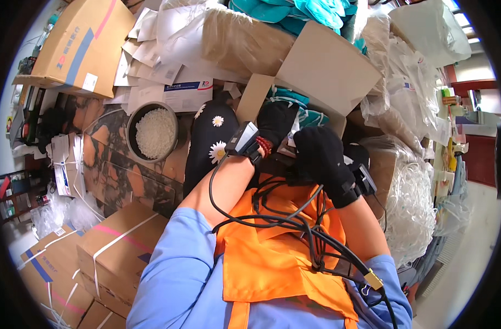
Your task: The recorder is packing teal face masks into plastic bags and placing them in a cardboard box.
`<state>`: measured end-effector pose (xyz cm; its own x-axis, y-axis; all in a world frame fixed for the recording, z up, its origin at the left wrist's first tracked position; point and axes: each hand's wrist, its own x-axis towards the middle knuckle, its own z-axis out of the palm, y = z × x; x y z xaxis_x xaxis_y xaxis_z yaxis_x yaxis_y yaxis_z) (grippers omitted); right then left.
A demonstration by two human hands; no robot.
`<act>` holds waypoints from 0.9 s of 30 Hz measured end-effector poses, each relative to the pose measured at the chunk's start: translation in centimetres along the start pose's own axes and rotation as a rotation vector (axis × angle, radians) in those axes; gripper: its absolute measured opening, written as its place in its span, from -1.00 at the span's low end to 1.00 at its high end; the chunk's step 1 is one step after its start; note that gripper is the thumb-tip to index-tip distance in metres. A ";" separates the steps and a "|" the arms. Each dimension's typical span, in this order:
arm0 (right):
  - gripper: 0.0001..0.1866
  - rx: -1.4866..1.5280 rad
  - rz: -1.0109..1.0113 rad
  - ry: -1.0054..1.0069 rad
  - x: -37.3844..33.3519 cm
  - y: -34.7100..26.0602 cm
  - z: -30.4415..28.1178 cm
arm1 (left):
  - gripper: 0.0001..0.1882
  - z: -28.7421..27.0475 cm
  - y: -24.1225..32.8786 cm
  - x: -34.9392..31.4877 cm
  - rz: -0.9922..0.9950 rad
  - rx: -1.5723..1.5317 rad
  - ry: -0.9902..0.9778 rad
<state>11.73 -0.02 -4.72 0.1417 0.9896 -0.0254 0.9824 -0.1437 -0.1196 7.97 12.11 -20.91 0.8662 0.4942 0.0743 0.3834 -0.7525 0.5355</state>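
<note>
Both hands wear black gloves and are close together over my lap, at the near side of an open carton (330, 63) with raised flaps. My left hand (276, 120) bends over the carton's near edge, beside folded teal items (310, 117) inside it; its fingers are mostly hidden. To its right, my right hand (323, 156) is closed, its fingers curled toward a small pale thing (286, 148) between the hands. What that thing is, I cannot make out. A small device is strapped at each wrist, and black cables hang across my orange apron (267, 268).
A round tub of white pellets (155, 133) stands left of my knee. A large carton (77, 46) is at the far left, strapped cartons (116, 247) at the near left. More teal items (294, 12) are piled ahead. A bag of white stringy material (406, 205) sits right.
</note>
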 end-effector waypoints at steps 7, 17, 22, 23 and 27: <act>-0.88 -0.004 -0.049 0.012 -3.5 -2.6 -2.6 | -0.71 1.8 -0.6 -0.2 -0.096 -0.076 -0.061; -0.84 -0.005 0.169 0.173 -3.4 3.8 -2.4 | -0.52 -5.3 2.1 -0.7 0.082 -0.488 0.156; -0.83 0.128 0.172 0.253 -2.2 5.3 -2.0 | -0.34 -8.6 3.7 -1.7 0.468 -0.695 -0.250; -0.84 0.192 0.121 0.304 -2.0 5.3 -1.8 | -0.32 -6.8 3.1 -2.0 0.401 -0.500 -0.241; -0.75 0.148 0.190 0.265 -0.9 4.8 -3.3 | -0.35 -5.8 2.6 -1.1 0.259 -0.518 -0.387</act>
<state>16.78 -1.54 -1.98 0.3656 0.9101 0.1949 0.9099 -0.3054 -0.2807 6.18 12.13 -14.71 0.9980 0.0640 0.0004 0.0300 -0.4732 0.8804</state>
